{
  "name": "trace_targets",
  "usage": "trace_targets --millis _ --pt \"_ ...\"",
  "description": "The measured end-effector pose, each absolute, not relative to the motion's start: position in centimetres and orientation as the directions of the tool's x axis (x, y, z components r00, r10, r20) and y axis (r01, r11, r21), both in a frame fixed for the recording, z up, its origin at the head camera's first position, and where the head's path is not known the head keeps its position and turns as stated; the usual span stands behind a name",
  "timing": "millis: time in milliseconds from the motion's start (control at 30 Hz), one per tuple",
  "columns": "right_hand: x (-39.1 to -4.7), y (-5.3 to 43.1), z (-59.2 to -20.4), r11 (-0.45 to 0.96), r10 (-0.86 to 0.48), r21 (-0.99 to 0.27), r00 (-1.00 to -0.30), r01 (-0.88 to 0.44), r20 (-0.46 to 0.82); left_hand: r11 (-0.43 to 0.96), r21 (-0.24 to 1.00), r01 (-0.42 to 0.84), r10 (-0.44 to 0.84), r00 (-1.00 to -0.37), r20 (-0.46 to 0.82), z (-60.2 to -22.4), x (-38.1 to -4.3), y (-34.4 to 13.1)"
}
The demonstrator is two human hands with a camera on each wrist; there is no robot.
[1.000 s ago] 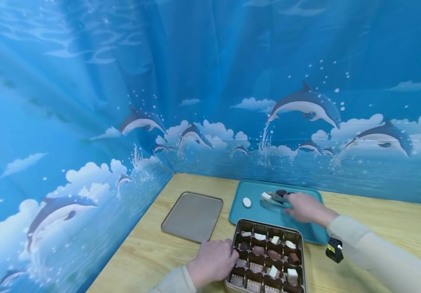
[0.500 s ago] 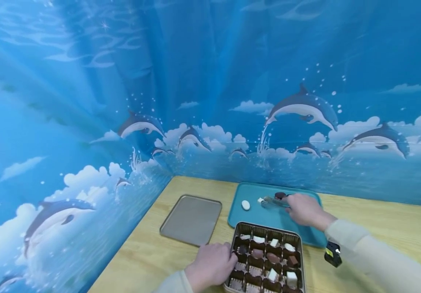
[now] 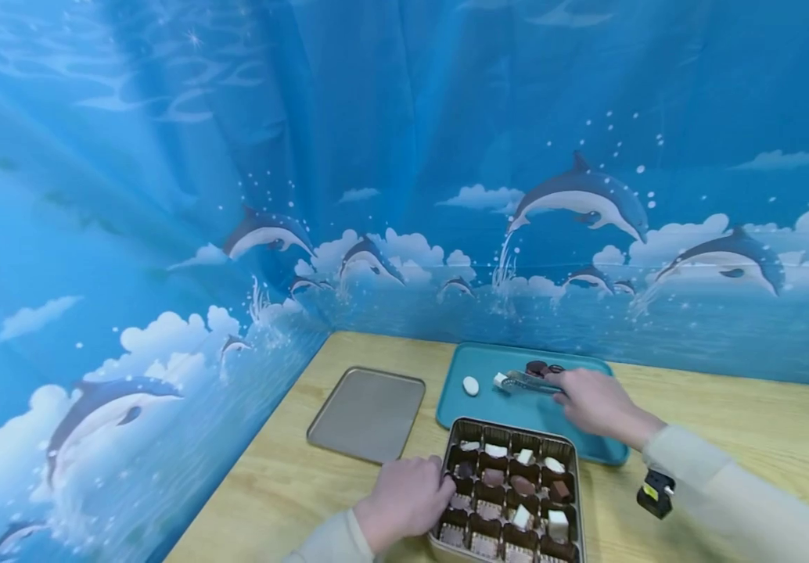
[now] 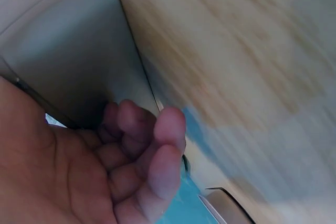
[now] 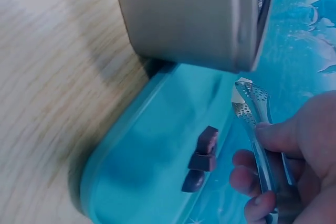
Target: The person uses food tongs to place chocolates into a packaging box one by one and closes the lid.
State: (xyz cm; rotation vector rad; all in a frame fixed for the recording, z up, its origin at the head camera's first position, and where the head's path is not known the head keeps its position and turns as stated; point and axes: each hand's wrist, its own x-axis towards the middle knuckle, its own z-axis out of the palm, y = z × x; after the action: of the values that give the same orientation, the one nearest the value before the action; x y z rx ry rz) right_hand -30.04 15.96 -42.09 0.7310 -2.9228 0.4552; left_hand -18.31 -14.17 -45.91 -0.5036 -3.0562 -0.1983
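While the left hand touches the tin, fingers loosely bent, whether gripping I cannot tell, the right hand has its fingers curled round tongs, whose tips meet a white cube over the blue tray

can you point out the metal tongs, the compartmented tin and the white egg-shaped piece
Metal tongs (image 5: 261,160): right wrist view, on one arm, below its perforated tip.
Compartmented tin (image 5: 178,19): right wrist view, on its outer wall.
White egg-shaped piece (image 3: 471,386): head view, on its middle.
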Motion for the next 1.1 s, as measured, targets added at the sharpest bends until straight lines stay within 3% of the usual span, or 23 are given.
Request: trace_targets --millis 333,1100 --pt "-26.7 16.6 -40.1 0.828 -0.455 -0.248 -0.861 -0.503 0.228 0.918 0.122 0.378 0.362 -0.923 0.135 -45.3 -17.9 -14.7" --pt "-18.3 16.8 -38.2 0.754 -0.586 -0.142 -0.755 -0.641 0.294 0.895 0.056 0.442 0.432 -0.891 0.141 -44.5 -16.9 -14.8"
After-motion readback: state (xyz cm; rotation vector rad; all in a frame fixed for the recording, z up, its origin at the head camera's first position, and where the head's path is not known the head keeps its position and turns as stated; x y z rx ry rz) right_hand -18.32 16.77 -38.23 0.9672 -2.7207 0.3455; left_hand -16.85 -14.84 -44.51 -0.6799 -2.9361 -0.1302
